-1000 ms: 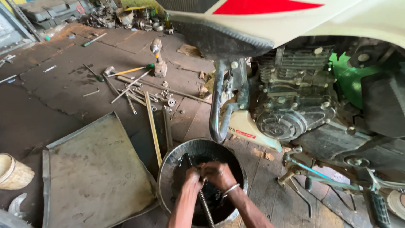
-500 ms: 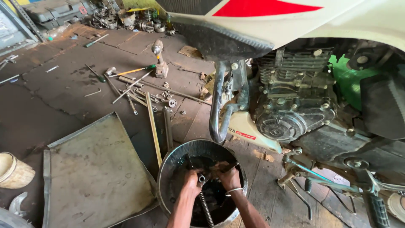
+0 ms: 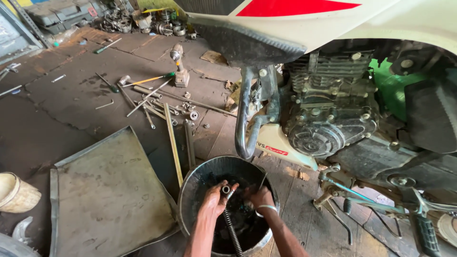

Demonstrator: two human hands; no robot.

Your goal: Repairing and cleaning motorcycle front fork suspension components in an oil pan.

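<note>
Both my hands are inside a round black metal basin [image 3: 200, 177] on the workshop floor. My left hand [image 3: 215, 199] grips the top of a long oily rod with a coil spring [image 3: 231, 227] that runs down toward the bottom edge of the view. My right hand [image 3: 259, 196], a bangle on its wrist, is closed on a small dark part in the basin beside the rod; the part itself is mostly hidden by my fingers. The basin's inside is dark and greasy.
A motorcycle with its engine [image 3: 328, 114] and crash guard [image 3: 245, 119] stands right of the basin. A flat metal tray [image 3: 107, 195] lies to the left. Rods, screwdrivers, a power drill [image 3: 180, 66] and loose nuts are scattered beyond. A woven basket [image 3: 16, 192] sits far left.
My hands have parted: the left moved left along the spring rod's top, the right shifted right. The rod's hollow end now shows between them.
</note>
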